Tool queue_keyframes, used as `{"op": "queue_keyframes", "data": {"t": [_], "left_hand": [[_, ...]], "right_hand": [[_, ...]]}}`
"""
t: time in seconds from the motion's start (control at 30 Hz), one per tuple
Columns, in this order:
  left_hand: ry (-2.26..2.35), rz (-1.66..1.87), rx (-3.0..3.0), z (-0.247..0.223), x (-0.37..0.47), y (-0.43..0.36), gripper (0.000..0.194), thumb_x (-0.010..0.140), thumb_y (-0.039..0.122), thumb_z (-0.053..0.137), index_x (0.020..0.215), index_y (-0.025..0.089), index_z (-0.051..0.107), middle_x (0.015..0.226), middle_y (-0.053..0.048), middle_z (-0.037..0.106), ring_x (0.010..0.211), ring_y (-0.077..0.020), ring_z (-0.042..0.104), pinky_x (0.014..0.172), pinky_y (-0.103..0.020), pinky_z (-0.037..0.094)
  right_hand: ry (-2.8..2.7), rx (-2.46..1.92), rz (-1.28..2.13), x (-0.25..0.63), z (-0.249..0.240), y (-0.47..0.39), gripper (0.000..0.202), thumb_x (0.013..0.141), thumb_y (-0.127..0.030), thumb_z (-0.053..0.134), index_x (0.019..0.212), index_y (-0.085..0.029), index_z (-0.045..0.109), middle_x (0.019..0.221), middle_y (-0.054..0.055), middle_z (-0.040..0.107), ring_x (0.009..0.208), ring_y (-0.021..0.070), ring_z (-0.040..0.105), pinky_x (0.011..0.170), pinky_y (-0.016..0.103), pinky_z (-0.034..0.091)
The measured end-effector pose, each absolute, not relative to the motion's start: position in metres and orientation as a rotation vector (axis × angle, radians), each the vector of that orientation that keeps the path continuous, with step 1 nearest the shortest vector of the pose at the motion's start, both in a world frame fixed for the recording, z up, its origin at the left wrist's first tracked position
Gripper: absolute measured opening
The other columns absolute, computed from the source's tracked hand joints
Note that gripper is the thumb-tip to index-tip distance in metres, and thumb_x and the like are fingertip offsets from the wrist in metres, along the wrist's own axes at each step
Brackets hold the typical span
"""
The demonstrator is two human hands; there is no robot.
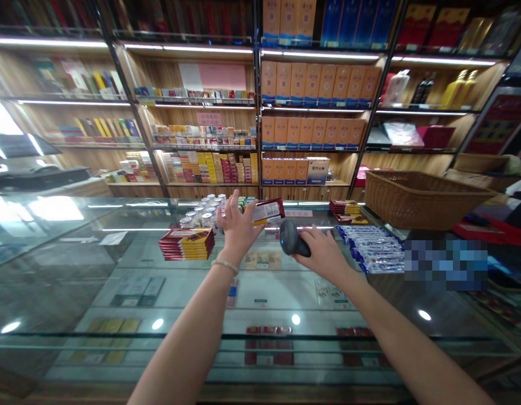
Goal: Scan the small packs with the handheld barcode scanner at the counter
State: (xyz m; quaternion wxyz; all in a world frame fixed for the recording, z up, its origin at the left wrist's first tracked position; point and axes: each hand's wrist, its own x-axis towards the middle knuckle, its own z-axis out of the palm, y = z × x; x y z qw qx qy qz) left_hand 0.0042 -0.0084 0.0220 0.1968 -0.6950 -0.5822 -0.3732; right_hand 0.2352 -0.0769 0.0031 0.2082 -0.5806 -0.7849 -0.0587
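Note:
Above the glass counter, my left hand [237, 226] grips a red and yellow chocolate bar [268, 211] by its left end, with a white barcode label turned toward me. Closed around the handle of a dark barcode scanner [289, 238] is my right hand [326, 253]. A small blue light shows on the scanner, whose head is close to the bar's lower right. Left of my left hand lies a stack of similar red and yellow bars [187, 243]. A smaller stack of such bars [345, 211] sits farther back, right of the scanner.
Several white-topped containers [203, 214] stand behind the left stack. Blue and white packets [370, 249] lie in a row at right, before a wicker basket [425, 199]. Packs show inside the glass counter [286, 292]. Shelves of boxed goods [319, 84] line the back wall.

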Motion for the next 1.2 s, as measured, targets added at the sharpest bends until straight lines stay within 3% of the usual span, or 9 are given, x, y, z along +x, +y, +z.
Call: {"op": "queue_keyframes", "data": {"t": [0.1,0.2,0.47,0.63,0.77,0.9,0.97,1.1,1.2], "left_hand": [[-1.641,-1.04,-1.947,0.022,0.005,-0.009,0.069,0.077,0.041,0.086,0.14,0.029,0.063,0.173,-0.018,0.026,0.158,-0.0428,0.026,0.126,-0.068,0.009],[-1.635,-1.041,-1.951,0.022,0.005,-0.009,0.068,0.077,0.04,0.086,0.14,0.03,0.063,0.173,-0.016,0.026,0.157,-0.0423,0.026,0.126,-0.067,0.009],[-1.625,-1.027,-1.951,0.019,0.005,-0.008,0.068,0.079,0.045,0.084,0.141,0.03,0.062,0.173,-0.017,0.025,0.158,-0.0421,0.025,0.126,-0.068,0.01],[-1.61,-1.034,-1.963,0.02,0.005,-0.008,0.067,0.079,0.045,0.083,0.14,0.029,0.062,0.173,-0.018,0.024,0.158,-0.0412,0.024,0.126,-0.068,0.01],[-1.592,-1.078,-1.962,0.023,0.006,-0.01,0.066,0.08,0.047,0.083,0.14,0.029,0.062,0.173,-0.018,0.024,0.157,-0.0414,0.025,0.125,-0.068,0.012],[-1.55,-1.125,-1.995,0.026,0.008,-0.012,0.07,0.078,0.05,0.084,0.141,0.029,0.062,0.173,-0.019,0.023,0.158,-0.0431,0.024,0.125,-0.067,0.012],[-1.508,-1.134,-2.029,0.026,0.009,-0.013,0.072,0.077,0.051,0.084,0.142,0.029,0.062,0.173,-0.018,0.021,0.158,-0.0442,0.022,0.126,-0.067,0.01],[-1.403,-1.109,-2.137,0.027,0.009,-0.013,0.074,0.075,0.053,0.086,0.142,0.031,0.063,0.174,-0.015,0.018,0.158,-0.0445,0.02,0.127,-0.066,0.011],[-1.36,-1.063,-2.209,0.026,0.008,-0.014,0.075,0.074,0.055,0.087,0.141,0.032,0.063,0.174,-0.015,0.017,0.157,-0.0448,0.021,0.126,-0.066,0.013]], "right_hand": [[-2.202,-1.609,-0.225,0.23,-0.002,-0.079,0.047,0.086,-0.044,0.076,0.126,-0.02,0.068,0.165,0.018,0.042,0.156,0.0465,0.029,0.118,0.078,0.026],[-2.237,-1.612,-0.188,0.225,-0.006,-0.081,0.047,0.086,-0.045,0.076,0.124,-0.019,0.07,0.17,0.019,0.033,0.159,0.0482,0.021,0.118,0.083,0.02],[-2.346,-1.622,-0.076,0.22,-0.013,-0.082,0.044,0.091,-0.049,0.07,0.123,-0.019,0.069,0.172,0.02,0.029,0.16,0.0469,0.015,0.118,0.083,0.015],[-2.37,-1.618,0.059,0.222,-0.012,-0.082,0.057,0.093,-0.06,0.064,0.131,-0.018,0.065,0.173,0.02,0.026,0.161,0.0447,0.012,0.119,0.083,0.01],[-2.119,-1.595,0.179,0.233,0.001,-0.064,0.059,0.099,-0.061,0.054,0.145,-0.024,0.056,0.168,0.017,0.038,0.16,0.0391,0.023,0.121,0.075,0.023],[-1.983,-1.439,0.108,0.248,0.024,-0.035,0.063,0.093,-0.047,0.066,0.149,-0.024,0.05,0.156,0.016,0.053,0.151,0.0343,0.041,0.119,0.063,0.036],[-2.005,-1.393,0.058,0.254,0.034,-0.023,0.073,0.089,-0.045,0.07,0.155,-0.027,0.045,0.159,0.015,0.049,0.152,0.0344,0.04,0.12,0.062,0.034],[-2.074,-1.376,0.0,0.258,0.04,-0.017,0.094,0.081,-0.044,0.079,0.162,-0.035,0.032,0.172,0.012,0.029,0.161,0.0358,0.02,0.124,0.063,0.025],[-2.12,-1.345,0.065,0.26,0.034,-0.019,0.095,0.081,-0.049,0.08,0.162,-0.039,0.032,0.175,0.01,0.022,0.163,0.0347,0.012,0.126,0.062,0.022]]}}
